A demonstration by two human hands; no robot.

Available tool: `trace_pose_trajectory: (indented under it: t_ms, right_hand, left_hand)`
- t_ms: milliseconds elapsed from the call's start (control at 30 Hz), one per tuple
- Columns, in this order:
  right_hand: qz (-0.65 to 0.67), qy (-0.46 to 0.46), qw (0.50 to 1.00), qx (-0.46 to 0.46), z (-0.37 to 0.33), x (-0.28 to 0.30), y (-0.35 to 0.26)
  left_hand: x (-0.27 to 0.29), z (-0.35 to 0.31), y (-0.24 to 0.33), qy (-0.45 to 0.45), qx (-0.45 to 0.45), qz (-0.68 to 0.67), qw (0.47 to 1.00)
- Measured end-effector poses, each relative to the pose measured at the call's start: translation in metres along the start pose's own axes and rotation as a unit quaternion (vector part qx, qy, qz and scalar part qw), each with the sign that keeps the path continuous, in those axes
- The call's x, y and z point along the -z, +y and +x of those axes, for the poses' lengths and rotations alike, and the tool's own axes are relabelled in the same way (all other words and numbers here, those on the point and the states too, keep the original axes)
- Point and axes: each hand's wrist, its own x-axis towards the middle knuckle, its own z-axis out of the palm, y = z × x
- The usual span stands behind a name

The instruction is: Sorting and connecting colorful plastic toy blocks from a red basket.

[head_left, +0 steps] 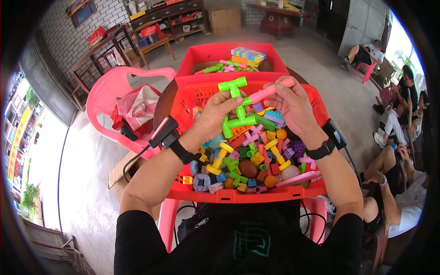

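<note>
Above the basket, my left hand (214,112) is closed around a joined set of bright green toy pipe connectors (239,106) with several T-shaped ends. My right hand (294,104) pinches a pink toy tube (262,95), whose left end meets a green branch of the set. Under both hands, the red basket (220,197) is full of mixed toy pieces. Among them are yellow wheel-ended rods (219,158), a brown ball (248,168), a purple bumpy ball (298,147), an orange ball (281,134) and small coloured blocks.
Behind the basket stands a red bin (231,80) with more pipe pieces and a pack of coloured blocks (248,56). A pink plastic chair (100,95) holding cloth is at the left. Several people sit along the right side. Cables hang near my wrists.
</note>
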Motion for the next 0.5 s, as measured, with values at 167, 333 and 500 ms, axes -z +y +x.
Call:
trace_pose_trajectory:
  t_ms: [167,333,500]
  right_hand:
    - [-0.049,0.005,0.999,-0.006,-0.002,0.003,-0.007]
    - [-0.401,-0.08,0.912,-0.038,0.001,0.004,-0.025]
    - [-0.673,-0.223,0.704,0.038,-0.006,-0.002,-0.023]
  left_hand:
    - [-0.001,-0.002,0.002,0.01,-0.008,0.018,1.0]
    - [-0.001,-0.001,0.009,0.018,-0.014,0.116,0.993]
    - [0.004,0.0,0.005,-0.047,-0.009,0.189,0.981]
